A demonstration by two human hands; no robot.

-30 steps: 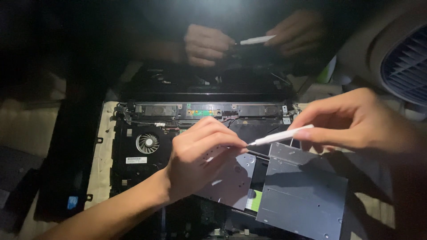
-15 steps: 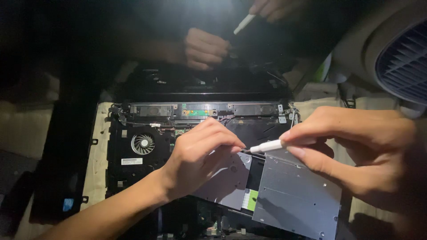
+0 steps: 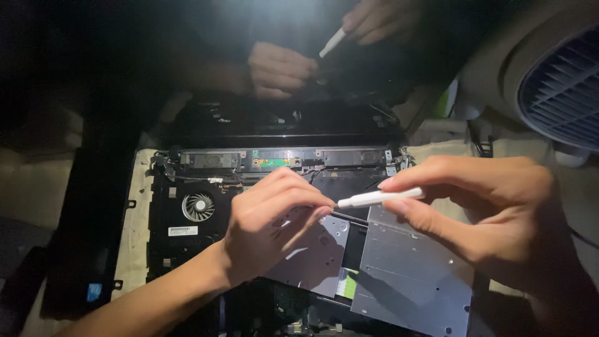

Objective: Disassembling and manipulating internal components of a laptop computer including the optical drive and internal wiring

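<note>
This looks like a dim electronics repair bench, a workshop rather than a home table. An opened laptop (image 3: 274,206) lies on a pale mat (image 3: 134,249), its cooling fan (image 3: 198,206) and circuit boards bare and a grey metal drive (image 3: 412,274) loose at the near edge. At the far edge, another person's hands (image 3: 281,68) work on a second dark machine. A room fan's grille (image 3: 561,87) fills the far right corner.

The scene is dim, lit by one hard source from above and beyond the hands. Glare blooms white past the white tool (image 3: 380,198); beneath the grip, the fingers cast dark shadows onto the grey metal plate (image 3: 412,281). The edges sink into blackness, and the far background is soft.
</note>
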